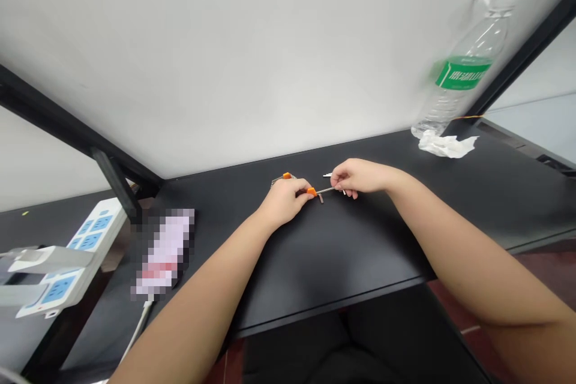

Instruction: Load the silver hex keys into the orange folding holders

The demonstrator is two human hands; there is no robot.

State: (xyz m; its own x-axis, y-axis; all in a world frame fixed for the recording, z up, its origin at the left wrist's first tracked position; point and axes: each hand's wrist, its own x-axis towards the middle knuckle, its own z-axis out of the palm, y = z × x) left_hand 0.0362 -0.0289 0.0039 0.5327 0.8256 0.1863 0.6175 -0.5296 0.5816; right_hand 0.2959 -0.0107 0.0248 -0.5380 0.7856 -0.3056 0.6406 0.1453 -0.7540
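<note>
Near the middle of the black table (333, 252), my left hand (288, 197) pinches a small orange piece (312, 192). From that piece a thin metal rod (326, 190) runs right to the fingertips of my right hand (351, 177), which are closed on its other end. A short, thin piece (321, 198) hangs or lies just below the rod. Another orange piece (287, 175) with thin metal parts shows behind my left hand, partly hidden by it. Small white pieces (327, 175) lie just left of my right hand.
A clear bottle with a green label (463, 72) stands at the back right, with crumpled white tissue (447, 145) before it. At the left are a blurred-out phone (164, 252) with a white cable (137, 330) and a white power strip (92, 246) with plugs. A pale wall rises behind.
</note>
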